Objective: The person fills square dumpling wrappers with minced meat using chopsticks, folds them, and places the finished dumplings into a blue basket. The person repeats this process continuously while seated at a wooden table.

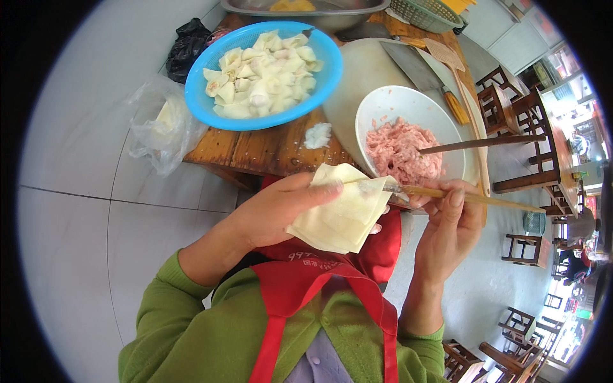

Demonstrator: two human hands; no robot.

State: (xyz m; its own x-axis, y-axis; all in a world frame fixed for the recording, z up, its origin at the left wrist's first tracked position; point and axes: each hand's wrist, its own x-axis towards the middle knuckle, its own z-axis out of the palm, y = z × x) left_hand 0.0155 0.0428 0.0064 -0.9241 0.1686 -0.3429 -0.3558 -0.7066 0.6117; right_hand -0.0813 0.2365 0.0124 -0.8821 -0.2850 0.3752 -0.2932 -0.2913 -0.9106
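My left hand holds a stack of square dough wrappers, its thumb on top and fingertips showing at the right edge. My right hand grips a thin wooden stick, whose whitish tip touches the top wrapper near its upper right corner. Just above the hands, a white bowl contains pink minced meat, with a dark wooden stick standing slanted in it. A blue plastic basket of folded, filled dumplings is at the upper left.
A cleaver and a long wooden utensil lie on the round board on the wooden table. A clear plastic bag hangs by the table's left edge, near a black bag. A metal basin stands at the back.
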